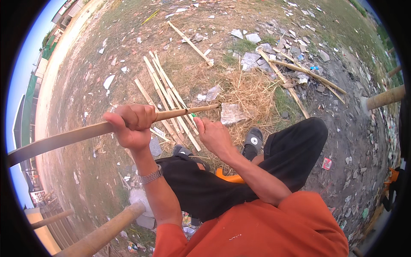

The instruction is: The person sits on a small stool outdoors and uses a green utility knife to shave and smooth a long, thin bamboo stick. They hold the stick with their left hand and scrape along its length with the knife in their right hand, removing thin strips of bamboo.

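Note:
A long split bamboo strip (85, 133) crosses in front of me, running from the left edge to a far end above the straw. My left hand (133, 122) is closed around it near the middle, thumb stretched out to the left. My right hand (214, 136) is closed beside the strip's far part, gripping a small green-handled tool (193, 115). A thin dark part, like a blade, shows against the bamboo there; most of the tool is hidden in my fingers. Beyond my hands, several pale bamboo strips (165, 92) lie side by side on the ground.
Dry straw (252, 92) lies ahead of my feet. Bamboo pieces (280, 75) rest among broken tiles at the far right, and another bamboo piece (190, 43) lies farther off. Thick bamboo poles (102, 229) (385, 97) stand at both sides. Something orange (229, 175) shows between my legs.

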The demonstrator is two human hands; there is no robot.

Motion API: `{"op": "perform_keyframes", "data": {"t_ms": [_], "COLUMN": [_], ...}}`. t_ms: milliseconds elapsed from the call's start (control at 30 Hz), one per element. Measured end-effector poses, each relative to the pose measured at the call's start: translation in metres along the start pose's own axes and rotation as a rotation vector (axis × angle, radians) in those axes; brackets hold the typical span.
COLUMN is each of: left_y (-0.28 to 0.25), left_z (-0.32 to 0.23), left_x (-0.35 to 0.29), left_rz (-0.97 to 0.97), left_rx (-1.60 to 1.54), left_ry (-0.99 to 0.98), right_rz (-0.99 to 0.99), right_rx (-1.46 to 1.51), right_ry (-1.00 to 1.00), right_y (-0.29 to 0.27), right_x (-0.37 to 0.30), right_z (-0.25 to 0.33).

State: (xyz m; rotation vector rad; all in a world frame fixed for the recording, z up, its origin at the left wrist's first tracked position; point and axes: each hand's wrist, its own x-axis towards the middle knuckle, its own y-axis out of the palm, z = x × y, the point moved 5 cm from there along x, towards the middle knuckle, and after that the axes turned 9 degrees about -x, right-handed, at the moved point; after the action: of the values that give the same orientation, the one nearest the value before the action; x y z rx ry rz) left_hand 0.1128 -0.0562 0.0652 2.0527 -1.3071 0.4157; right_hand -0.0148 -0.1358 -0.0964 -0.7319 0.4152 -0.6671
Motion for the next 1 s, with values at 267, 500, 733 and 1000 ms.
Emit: {"op": "perform_keyframes", "data": {"t_ms": [267,500,733,1000], "left_y": [0.028,0.008,0.020,0.027], "left_z": [0.010,0.000,0.003,0.000], "left_x": [-0.007,-0.009,-0.006,-0.007], "left_rz": [0.150,0.139,0.118,0.174], "left_rx": [0.001,-0.035,-0.017,-0.027], "left_ry": [-0.053,-0.042,0.004,0.071], "right_rz": [-0.070,0.072,0.094,0.098], "right_rx": [-0.055,-0.221,0.279,0.128], "right_ry": [-0.044,0.331,0.035,0.073], "right_y": [-0.001,0.047,-0.013,0.011], "right_x": [-0.011,-0.027,-0.009,-0.010], "right_z": [-0.026,-0.178,-0.053,-0.034]}}
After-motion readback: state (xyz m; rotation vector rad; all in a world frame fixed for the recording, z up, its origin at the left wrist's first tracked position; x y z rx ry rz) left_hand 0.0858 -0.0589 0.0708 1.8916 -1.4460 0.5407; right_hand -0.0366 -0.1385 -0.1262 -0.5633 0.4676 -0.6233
